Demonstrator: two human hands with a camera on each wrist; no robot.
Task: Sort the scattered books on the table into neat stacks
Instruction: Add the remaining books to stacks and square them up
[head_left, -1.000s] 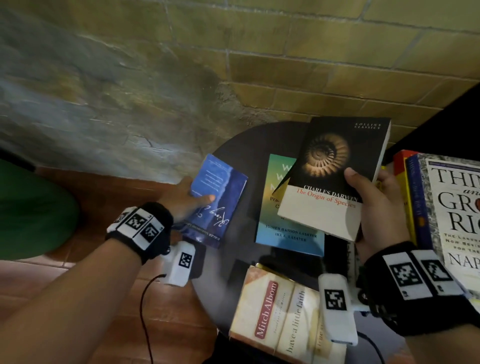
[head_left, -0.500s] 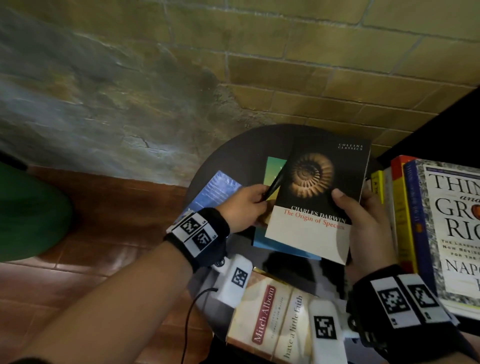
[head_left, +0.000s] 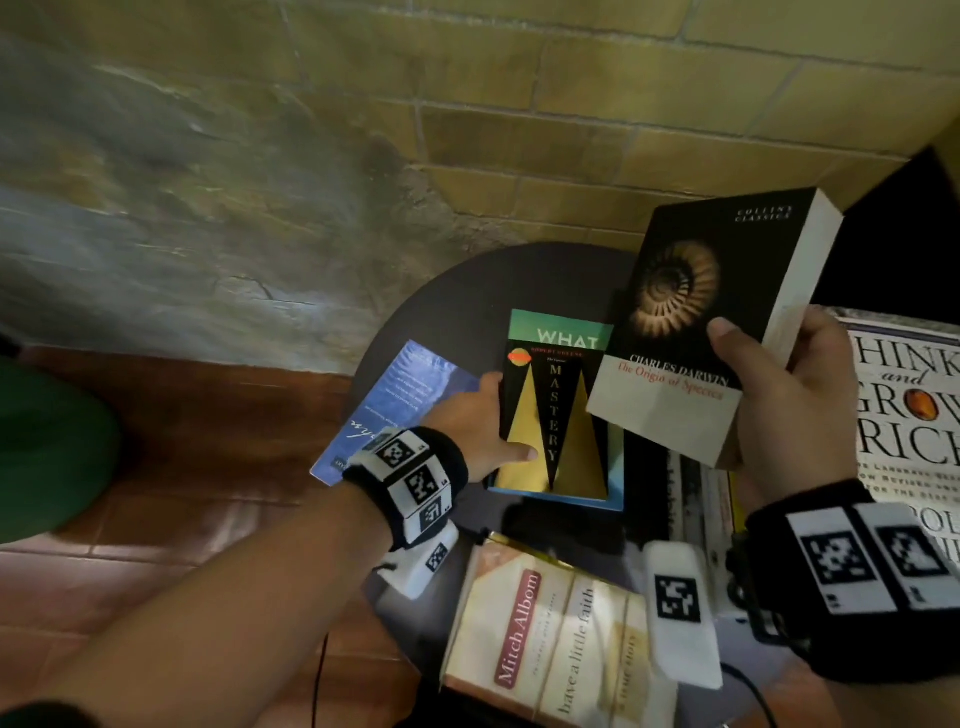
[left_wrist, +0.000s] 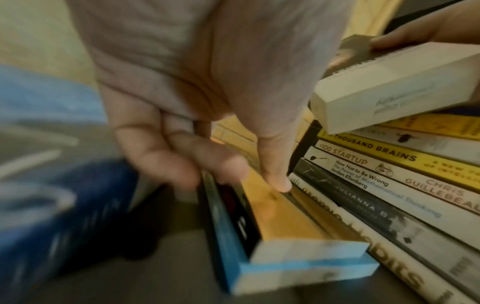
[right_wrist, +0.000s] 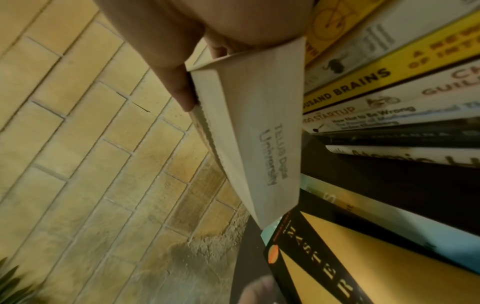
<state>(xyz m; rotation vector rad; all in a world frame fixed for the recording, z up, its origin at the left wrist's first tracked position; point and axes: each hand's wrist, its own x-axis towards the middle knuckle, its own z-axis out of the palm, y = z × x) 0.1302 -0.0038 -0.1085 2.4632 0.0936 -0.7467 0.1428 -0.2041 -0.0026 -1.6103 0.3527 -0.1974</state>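
The black-and-gold Mastery paperback (head_left: 553, 421) now lies on the teal book (head_left: 563, 327), starting a stack; left hand (head_left: 475, 431) grips its spine edge, right hand (head_left: 789, 395) holds the black Darwin paperback (head_left: 691, 291).

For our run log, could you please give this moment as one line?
left hand: grips Mastery book atop teal book | right hand: holds Darwin book aloft

A: Head view dim, warm cast; brick wall (head_left: 519, 130) lit unevenly, grey stretch left of it smeared, lines bowing toward the frame edges.

B: Left wrist view: blue book (left_wrist: 52, 164) left of the left hand (left_wrist: 202, 86) motion-blurred. Right wrist view softer right of the wall (right_wrist: 91, 144).
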